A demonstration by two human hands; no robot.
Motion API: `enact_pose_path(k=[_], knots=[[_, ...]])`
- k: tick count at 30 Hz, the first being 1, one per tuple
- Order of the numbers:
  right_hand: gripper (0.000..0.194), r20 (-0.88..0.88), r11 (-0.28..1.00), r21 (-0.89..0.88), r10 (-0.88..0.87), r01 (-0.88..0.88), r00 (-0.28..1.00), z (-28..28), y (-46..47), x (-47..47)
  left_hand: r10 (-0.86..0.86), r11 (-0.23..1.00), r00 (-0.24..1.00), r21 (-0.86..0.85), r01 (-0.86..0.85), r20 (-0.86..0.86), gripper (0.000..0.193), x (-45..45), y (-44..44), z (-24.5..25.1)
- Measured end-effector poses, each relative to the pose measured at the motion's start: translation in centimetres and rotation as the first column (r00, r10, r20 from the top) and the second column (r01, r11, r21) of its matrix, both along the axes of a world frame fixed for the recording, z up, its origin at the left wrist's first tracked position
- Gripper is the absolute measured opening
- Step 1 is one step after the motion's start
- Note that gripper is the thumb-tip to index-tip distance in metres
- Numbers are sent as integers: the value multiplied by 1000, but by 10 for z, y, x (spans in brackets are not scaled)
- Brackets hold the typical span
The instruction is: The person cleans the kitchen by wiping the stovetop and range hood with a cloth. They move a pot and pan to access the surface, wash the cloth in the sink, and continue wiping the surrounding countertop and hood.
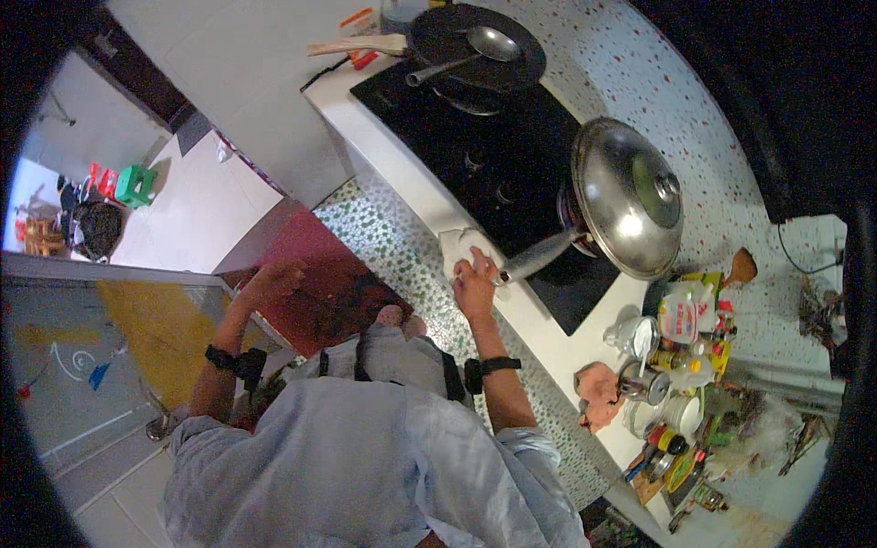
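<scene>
My right hand (474,284) presses on a white cloth (460,245), its fingers bent over it. The cloth lies on the white counter edge (408,185) in front of a black glass cooktop (493,171). Close beside those fingers ends the handle (541,257) of a wok, which sits on the right burner under a domed metal lid (623,205). My left hand (277,279) hangs in the air to the left, away from the counter, above a dark red surface (308,274). Its fingers are loosely bent and somewhat dim; nothing shows in them.
A black frying pan (438,41) with a metal ladle (493,44) across it stands at the cooktop's far end, its wooden handle (356,45) jutting over the counter. On the right are a glass jar (627,335), a metal cup (644,383), an orange-pink cloth (598,394) and several bottles (668,440).
</scene>
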State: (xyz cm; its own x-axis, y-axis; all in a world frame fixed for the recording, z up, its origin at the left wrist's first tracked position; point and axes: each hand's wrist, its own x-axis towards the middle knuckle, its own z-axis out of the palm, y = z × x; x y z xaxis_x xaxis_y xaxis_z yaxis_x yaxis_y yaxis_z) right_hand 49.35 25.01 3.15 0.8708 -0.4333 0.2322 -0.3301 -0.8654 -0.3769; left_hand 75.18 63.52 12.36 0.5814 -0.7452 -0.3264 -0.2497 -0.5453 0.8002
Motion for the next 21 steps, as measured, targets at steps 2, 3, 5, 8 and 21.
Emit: enact_pose_path(k=[2, 3, 5, 8, 21], knots=[[26, -2, 999, 41, 33, -33, 999, 2, -10, -16, 36, 997, 993, -67, -43, -109, 30, 9, 12, -23], [24, -85, 997, -55, 47, -51, 995, 2, -18, -34, 4, 990, 994, -140, -18, -105, 30, 15, 24, -34], [25, -146, 1000, 18, -14, 17, 989, 3, -21, -88, 23, 988, 995, -147, -37, -98, 30, 19, 54, -53], [42, -34, 999, -44, -27, 25, 999, -4, -25, -134, 158, 987, 980, -6, -160, -122, 29, 14, 85, -80], [109, -350, 948, -153, -317, 281, 881, 3, 31, 107, 315, 944, 907, -4, -329, -280, 29, 142, 139, -79]])
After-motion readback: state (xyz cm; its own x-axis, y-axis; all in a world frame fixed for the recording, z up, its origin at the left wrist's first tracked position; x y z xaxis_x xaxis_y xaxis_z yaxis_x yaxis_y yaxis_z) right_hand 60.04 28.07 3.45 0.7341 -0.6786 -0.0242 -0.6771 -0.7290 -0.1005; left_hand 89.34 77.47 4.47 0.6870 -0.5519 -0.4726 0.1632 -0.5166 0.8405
